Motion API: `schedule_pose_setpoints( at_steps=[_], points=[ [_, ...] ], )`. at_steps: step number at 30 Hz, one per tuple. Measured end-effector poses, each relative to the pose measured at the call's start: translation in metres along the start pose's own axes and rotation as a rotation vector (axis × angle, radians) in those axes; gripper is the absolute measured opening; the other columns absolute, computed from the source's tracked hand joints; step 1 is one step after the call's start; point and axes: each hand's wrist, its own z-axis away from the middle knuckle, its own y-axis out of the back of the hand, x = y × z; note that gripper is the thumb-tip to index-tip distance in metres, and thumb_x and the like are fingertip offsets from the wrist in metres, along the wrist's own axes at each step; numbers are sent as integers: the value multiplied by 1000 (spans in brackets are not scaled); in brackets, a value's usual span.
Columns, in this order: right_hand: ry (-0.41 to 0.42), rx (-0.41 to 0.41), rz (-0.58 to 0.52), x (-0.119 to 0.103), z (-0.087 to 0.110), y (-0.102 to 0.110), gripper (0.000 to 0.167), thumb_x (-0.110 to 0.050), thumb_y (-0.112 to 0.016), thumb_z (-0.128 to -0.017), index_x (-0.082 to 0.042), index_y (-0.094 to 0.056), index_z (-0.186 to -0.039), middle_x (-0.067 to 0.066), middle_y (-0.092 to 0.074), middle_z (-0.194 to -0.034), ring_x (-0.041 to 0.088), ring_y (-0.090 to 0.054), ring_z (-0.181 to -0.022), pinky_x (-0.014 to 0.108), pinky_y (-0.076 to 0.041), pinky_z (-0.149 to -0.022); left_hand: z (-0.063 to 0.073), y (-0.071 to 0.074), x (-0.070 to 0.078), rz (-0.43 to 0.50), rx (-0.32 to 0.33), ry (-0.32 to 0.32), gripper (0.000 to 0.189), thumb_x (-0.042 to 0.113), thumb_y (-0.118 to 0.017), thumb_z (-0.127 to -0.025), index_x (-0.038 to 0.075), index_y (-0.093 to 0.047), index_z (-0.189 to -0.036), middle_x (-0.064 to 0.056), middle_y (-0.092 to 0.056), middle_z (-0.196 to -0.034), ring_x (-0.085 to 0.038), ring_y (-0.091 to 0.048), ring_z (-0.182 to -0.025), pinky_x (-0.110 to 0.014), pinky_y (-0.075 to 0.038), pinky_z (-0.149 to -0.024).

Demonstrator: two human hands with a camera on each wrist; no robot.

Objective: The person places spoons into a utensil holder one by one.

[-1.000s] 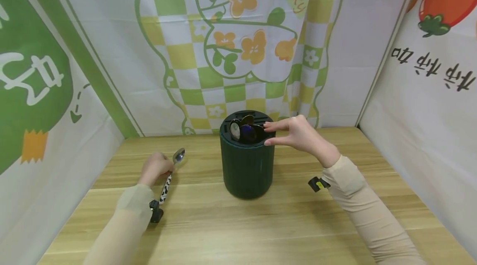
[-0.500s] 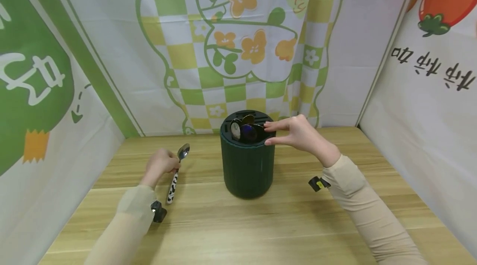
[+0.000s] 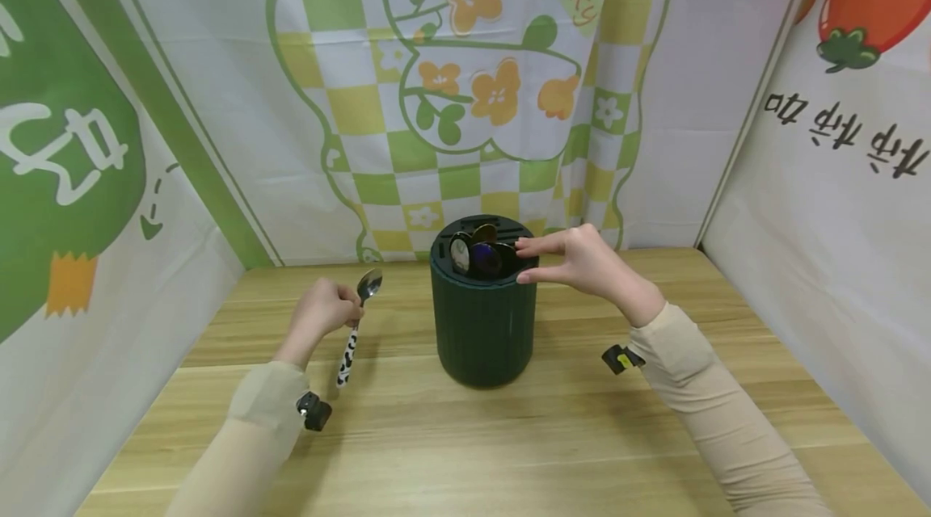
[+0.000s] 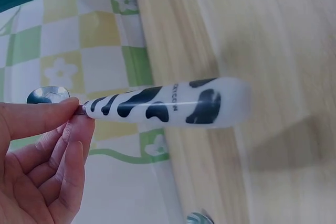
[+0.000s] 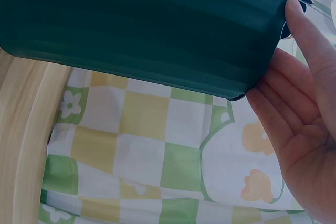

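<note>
My left hand (image 3: 320, 315) pinches a spoon (image 3: 347, 355) at its neck, between thumb and fingertips. The spoon has a shiny metal bowl (image 3: 370, 283) pointing up and away, and a white handle with black cow-like patches (image 4: 157, 106). It is held tilted above the table. Right of it stands a dark green cylindrical utensil holder (image 3: 483, 331) with a slotted black top. Several spoon bowls (image 3: 485, 259) stick up from its opening, their handles hidden inside. My right hand (image 3: 582, 262) touches the holder's right rim with nearly straight fingers and thumb.
A wood-grain table (image 3: 436, 452) lies beneath, with the holder near its back edge. Behind hangs a green-and-yellow checked curtain (image 3: 451, 186), and printed white sheets (image 3: 836, 202) close off the sides. A small striped object (image 4: 199, 217), kind unclear, shows at the left wrist view's lower edge.
My left hand has risen and moved right and away from me, carrying the spoon, its handle now more upright in view. The right hand and the utensil holder have stayed in place.
</note>
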Motion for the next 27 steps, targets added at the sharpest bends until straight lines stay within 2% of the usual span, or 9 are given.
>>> schedule_pose_setpoints(
  at_steps=[5,9,16,27],
  points=[
    [2,-1,-6,0,0,0,40,-40,-74,-78,-19,-72,-113,-2,-69,-115,10,-68,-97,22,-43,-60,5,3,8,8,9,-14,11,16,-66,-84,7,-72,-84,-1,-71,-73,-14,-64,-66,-35,-44,-67],
    [-2,-5,-1,-1,0,0,40,-40,-74,-78,-19,-72,-113,-2,-69,-116,10,-69,-94,22,-41,-57,8,6,16,17,21,-30,10,17,-67,-84,8,-72,-82,-1,-71,-73,-14,-64,-66,-32,-42,-62],
    [-2,-8,1,-2,1,1,41,-41,-74,-78,-19,-72,-113,-2,-69,-116,10,-69,-95,22,-43,-61,14,12,31,23,50,-69,11,19,-68,-85,10,-73,-82,0,-71,-73,-15,-64,-68,-30,-41,-60],
    [1,-2,5,0,0,0,41,-42,-73,-78,-19,-72,-113,-2,-69,-116,11,-68,-97,22,-44,-59,31,18,56,38,106,-149,10,20,-71,-83,9,-73,-86,-1,-72,-76,-13,-66,-64,-34,-49,-65]
  ],
)
